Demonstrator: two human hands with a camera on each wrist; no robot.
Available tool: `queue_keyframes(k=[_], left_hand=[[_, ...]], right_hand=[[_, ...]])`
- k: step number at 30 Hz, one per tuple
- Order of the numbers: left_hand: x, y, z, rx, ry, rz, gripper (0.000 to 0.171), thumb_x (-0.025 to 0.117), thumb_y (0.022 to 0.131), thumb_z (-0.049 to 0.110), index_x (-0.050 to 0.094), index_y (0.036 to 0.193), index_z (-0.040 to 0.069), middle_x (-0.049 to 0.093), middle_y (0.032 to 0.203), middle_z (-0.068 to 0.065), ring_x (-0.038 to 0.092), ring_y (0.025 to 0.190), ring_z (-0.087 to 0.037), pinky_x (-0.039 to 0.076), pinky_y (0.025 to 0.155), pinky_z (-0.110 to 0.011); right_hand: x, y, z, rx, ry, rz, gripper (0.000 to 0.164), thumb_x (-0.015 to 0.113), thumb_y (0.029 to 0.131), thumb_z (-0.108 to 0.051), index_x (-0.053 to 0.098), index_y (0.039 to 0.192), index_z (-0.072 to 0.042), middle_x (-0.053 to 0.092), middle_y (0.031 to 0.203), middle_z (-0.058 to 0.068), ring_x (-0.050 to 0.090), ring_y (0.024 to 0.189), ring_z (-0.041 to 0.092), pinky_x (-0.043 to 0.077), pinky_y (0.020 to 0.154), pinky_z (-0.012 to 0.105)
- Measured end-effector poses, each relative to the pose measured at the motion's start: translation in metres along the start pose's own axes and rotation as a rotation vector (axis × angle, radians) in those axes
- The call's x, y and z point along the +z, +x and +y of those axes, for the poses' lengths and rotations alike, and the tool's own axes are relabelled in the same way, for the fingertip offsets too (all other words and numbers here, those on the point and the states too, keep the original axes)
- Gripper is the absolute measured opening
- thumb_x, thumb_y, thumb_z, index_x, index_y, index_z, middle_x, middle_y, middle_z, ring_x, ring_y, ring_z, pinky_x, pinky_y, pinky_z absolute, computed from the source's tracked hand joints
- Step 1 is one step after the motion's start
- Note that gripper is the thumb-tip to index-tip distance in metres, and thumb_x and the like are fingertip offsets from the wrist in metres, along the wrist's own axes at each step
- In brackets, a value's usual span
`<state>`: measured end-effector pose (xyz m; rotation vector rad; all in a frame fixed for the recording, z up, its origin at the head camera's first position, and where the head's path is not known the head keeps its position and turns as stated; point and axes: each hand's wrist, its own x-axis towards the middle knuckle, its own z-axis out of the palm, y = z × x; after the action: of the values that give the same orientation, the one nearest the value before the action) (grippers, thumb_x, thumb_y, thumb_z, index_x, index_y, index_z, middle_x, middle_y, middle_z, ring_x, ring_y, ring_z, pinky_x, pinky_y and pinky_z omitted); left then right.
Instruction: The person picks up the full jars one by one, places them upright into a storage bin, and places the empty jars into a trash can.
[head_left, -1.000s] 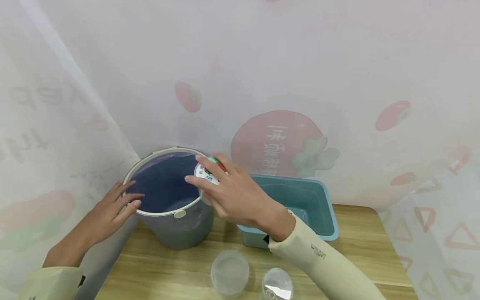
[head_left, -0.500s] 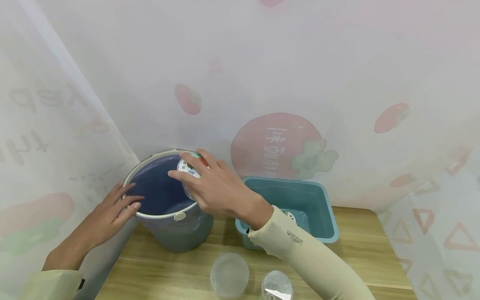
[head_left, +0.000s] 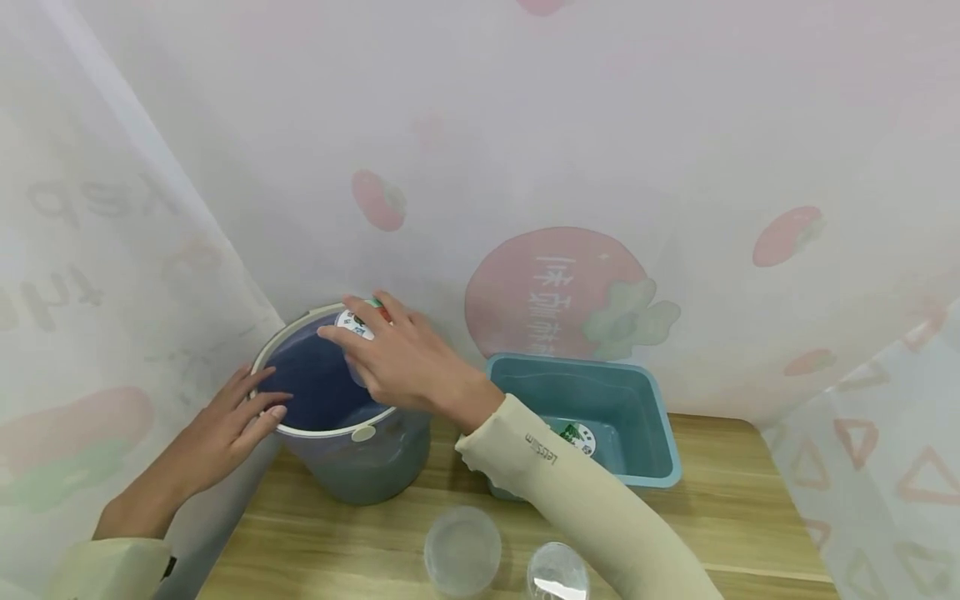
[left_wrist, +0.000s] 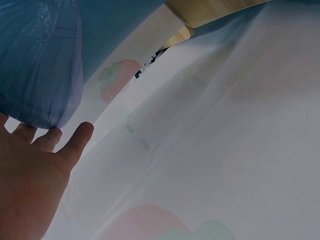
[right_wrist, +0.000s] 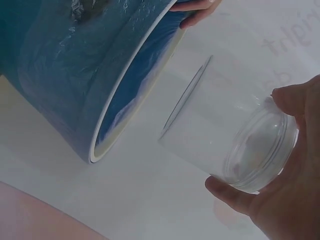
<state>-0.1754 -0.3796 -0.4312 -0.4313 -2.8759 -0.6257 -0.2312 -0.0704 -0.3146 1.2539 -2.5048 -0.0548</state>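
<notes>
My right hand (head_left: 405,354) grips a clear plastic jar (right_wrist: 215,130) by its end with the round printed label (head_left: 352,323), fingers and thumb spread around it. The jar hangs over the mouth of a blue-grey bin (head_left: 367,471), which has a pale rim and a thin liner bag (left_wrist: 42,65). In the right wrist view the jar looks see-through, and its far end points toward the bin's opening. My left hand (head_left: 221,437) rests at the bin's left rim, its fingers loosely extended over the edge. Most of the jar is hidden behind the right hand in the head view.
To the right of the bin stands a teal rectangular tub (head_left: 663,433) with a white round label (head_left: 577,437) showing inside, partly behind the right sleeve. A frosted round container (head_left: 462,550) and a clear one (head_left: 557,573) stand at the wooden table's (head_left: 330,542) front. Printed white sheeting surrounds the table.
My right hand has moved left with the jar, from the bin's right rim to farther over its opening. More of the label in the tub shows now. The left hand has stayed at the rim.
</notes>
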Motion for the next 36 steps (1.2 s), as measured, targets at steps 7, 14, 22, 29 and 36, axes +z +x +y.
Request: queue_keyframes(k=[7, 14, 22, 29, 36], left_hand=[[-0.002, -0.001, 0.003, 0.011, -0.007, -0.003, 0.039, 0.046, 0.107, 0.038, 0.063, 0.132, 0.015, 0.029, 0.160, -0.019, -0.004, 0.155, -0.037, 0.021, 0.098, -0.083], [-0.002, 0.000, 0.000, 0.003, 0.006, -0.002, 0.039, 0.046, 0.107, 0.038, 0.063, 0.133, 0.015, 0.029, 0.160, -0.019, -0.003, 0.154, -0.038, 0.022, 0.097, -0.083], [0.001, 0.001, -0.002, 0.010, 0.006, 0.002, 0.039, 0.045, 0.107, 0.039, 0.063, 0.132, 0.015, 0.029, 0.160, -0.019, -0.003, 0.154, -0.038, 0.023, 0.097, -0.083], [0.001, -0.001, -0.005, -0.009, 0.002, 0.013, 0.038, 0.046, 0.106, 0.041, 0.064, 0.131, 0.018, 0.029, 0.161, -0.015, -0.001, 0.155, -0.035, 0.024, 0.097, -0.082], [0.002, -0.001, -0.009, -0.013, -0.010, 0.012, 0.037, 0.046, 0.106, 0.041, 0.064, 0.130, 0.020, 0.029, 0.161, -0.014, -0.003, 0.155, -0.035, 0.022, 0.099, -0.082]], right_hand=[[0.013, 0.016, -0.004, 0.034, 0.001, -0.057, 0.049, 0.026, 0.108, -0.043, 0.020, 0.157, -0.045, 0.012, 0.168, -0.001, 0.021, 0.151, 0.032, 0.048, 0.106, 0.045], [0.026, 0.028, -0.010, 0.030, -0.005, -0.115, 0.049, 0.023, 0.108, -0.045, 0.021, 0.157, -0.044, 0.010, 0.168, 0.000, 0.018, 0.152, 0.033, 0.045, 0.108, 0.048], [0.039, 0.033, -0.012, 0.022, -0.001, -0.144, 0.049, 0.029, 0.108, -0.049, 0.024, 0.156, -0.043, 0.011, 0.168, -0.001, 0.024, 0.150, 0.032, 0.053, 0.099, 0.042], [0.058, 0.036, -0.012, 0.003, 0.007, -0.161, 0.052, 0.034, 0.106, -0.052, 0.026, 0.156, -0.041, 0.014, 0.167, 0.003, 0.027, 0.149, 0.033, 0.054, 0.098, 0.042], [0.067, 0.038, -0.014, 0.012, -0.022, -0.186, 0.056, 0.028, 0.105, -0.056, 0.021, 0.158, -0.040, 0.014, 0.168, 0.002, 0.026, 0.150, 0.031, 0.050, 0.103, 0.042]])
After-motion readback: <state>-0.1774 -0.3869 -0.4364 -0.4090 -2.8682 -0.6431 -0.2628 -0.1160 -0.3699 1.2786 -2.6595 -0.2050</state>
